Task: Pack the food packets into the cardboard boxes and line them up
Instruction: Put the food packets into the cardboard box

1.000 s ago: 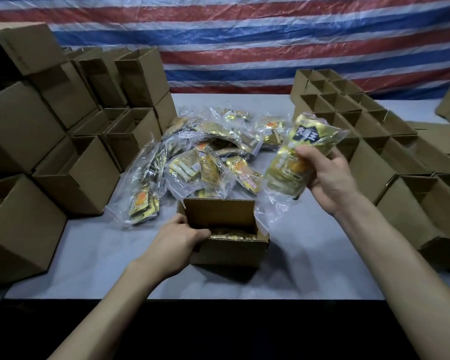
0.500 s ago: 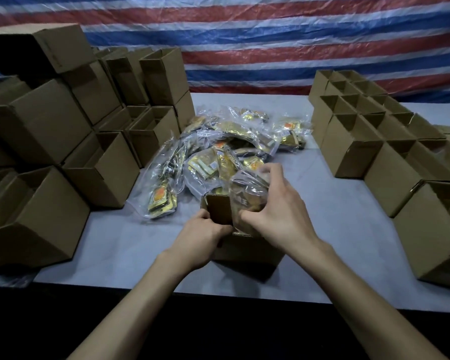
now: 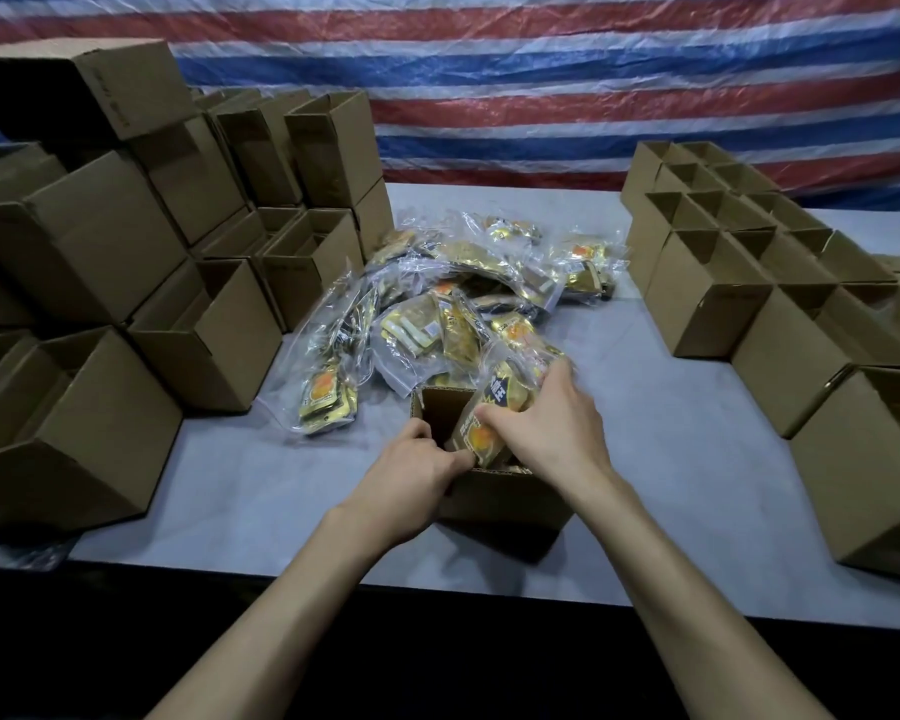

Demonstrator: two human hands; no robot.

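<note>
From the head view, my right hand (image 3: 546, 428) is clamped on a gold foil food packet in clear plastic wrap (image 3: 489, 423), which stands tilted and partly down inside the small open brown cardboard box (image 3: 505, 498). That box sits near the middle of the near edge of the grey bench (image 3: 671, 485). My left hand (image 3: 411, 475) grips the box at its near left corner, fingers curled over the rim.

I see three risks:
- The loose wrap could snag on the rim and fold over, leaving the packet jammed at a slant.
- A hard push on one side could tip this light box or slide it toward the near edge, so my left hand has to brace it.
- The heap of loose gold wrapped packets (image 3: 437, 304) lies right behind the far wall, and a slippery one could slide in or be dragged along.

As for what the containers hold, a little gold shows low in this box, but I cannot count what lies under the packet. The stacked open brown cardboard boxes along the left edge (image 3: 89, 423) face several ways, and their insides are too dark to read. The rows of upright brown cardboard boxes toward the right edge (image 3: 707, 304) stand touching with their tops open. Shadow hides whether they are filled.
</note>
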